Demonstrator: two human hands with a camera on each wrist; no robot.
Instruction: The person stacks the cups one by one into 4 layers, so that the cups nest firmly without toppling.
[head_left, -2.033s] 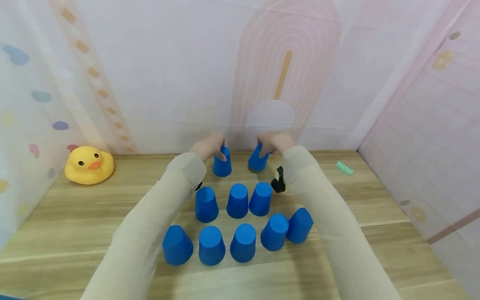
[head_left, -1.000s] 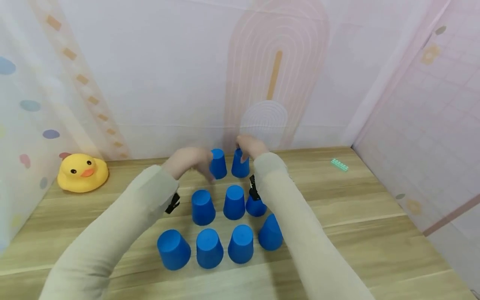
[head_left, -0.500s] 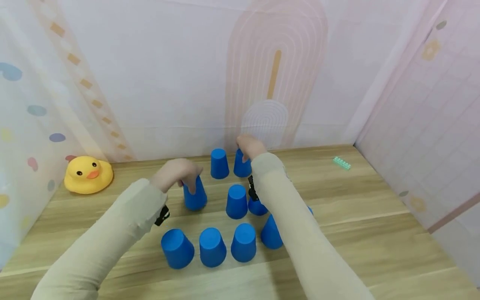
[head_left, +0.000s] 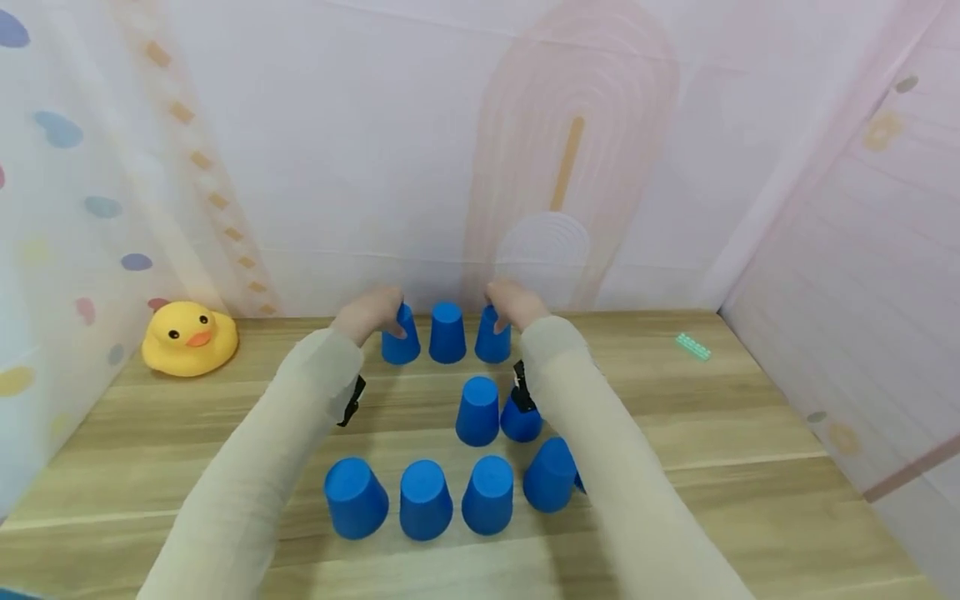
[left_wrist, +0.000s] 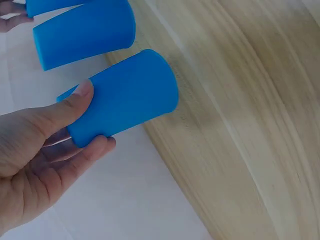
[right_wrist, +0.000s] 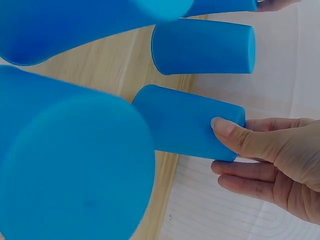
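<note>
Several upturned blue cups stand on the wooden table (head_left: 712,467). At the back, three stand in a row. My left hand (head_left: 384,321) grips the left cup (head_left: 401,343), thumb on its side, also in the left wrist view: left hand (left_wrist: 87,120), cup (left_wrist: 125,97). My right hand (head_left: 501,315) grips the right cup (head_left: 493,342); in the right wrist view my right hand (right_wrist: 225,145) holds that cup (right_wrist: 190,122). The middle cup (head_left: 447,332) stands free between them. Nearer, a cup (head_left: 477,410) and a second cup (head_left: 521,423) stand partly behind my right sleeve. A front row (head_left: 424,498) of several cups is closest.
A yellow rubber duck (head_left: 189,337) sits at the back left by the fabric wall. A small green brick (head_left: 692,346) lies at the back right. Fabric walls close the table on three sides. Bare wood lies left and right of the cups.
My left hand let go of the back middle cup, took the left cup of the second row and carried it to the left end of the back row. The right hand stayed on its cup.
</note>
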